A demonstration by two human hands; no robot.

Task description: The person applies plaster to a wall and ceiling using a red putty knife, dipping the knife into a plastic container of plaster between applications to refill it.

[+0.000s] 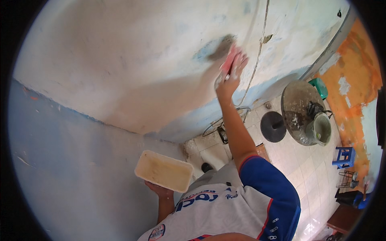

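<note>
My right hand (232,72), its fingertips dusted white, grips a flat pink-red pad (230,57) at the pale wall (132,60), just below a blue-grey patch where its shadow falls. Whether the pad touches the surface is hard to tell. My left hand (161,188) is lower, under and behind a white rectangular tub (163,168) that it holds, its fingers mostly hidden by the tub. The tub has a pale yellowish inside.
A round dark table (293,108) bears a grey bucket (319,128), beside a black pedestal (273,128). A blue stool (343,156) stands by an orange patchy wall (348,80). A cable (257,60) runs down the wall to the tiled floor (301,176). A blue-grey wall (68,160) flanks my left.
</note>
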